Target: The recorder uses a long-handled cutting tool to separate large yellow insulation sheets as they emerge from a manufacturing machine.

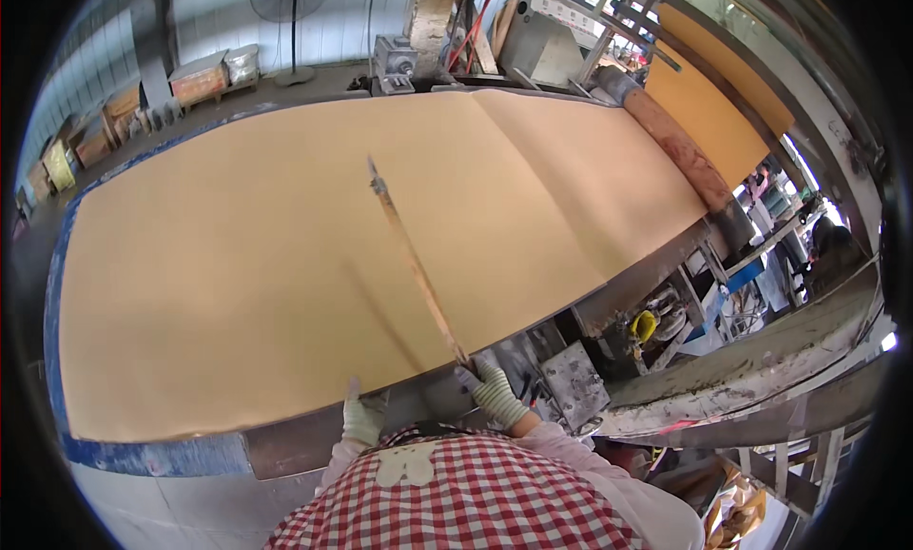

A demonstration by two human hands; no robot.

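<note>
A long wooden stick with a pointed metal tip slants up and away over a wide tan sheet. My right hand, in a striped glove, is closed around its near end, by the sheet's near edge. The stick's shadow falls on the sheet to its left, so it looks raised above the surface. My left hand, also gloved, is at the near edge of the sheet with its thumb stretched out and nothing visible in it. Its other fingers are partly hidden.
Under the sheet lies a blue-edged table. The sheet runs right to a worn roller, with an orange sheet hanging beyond. A metal box and machine frame stand right of me. A fan and wrapped stacks are at the back.
</note>
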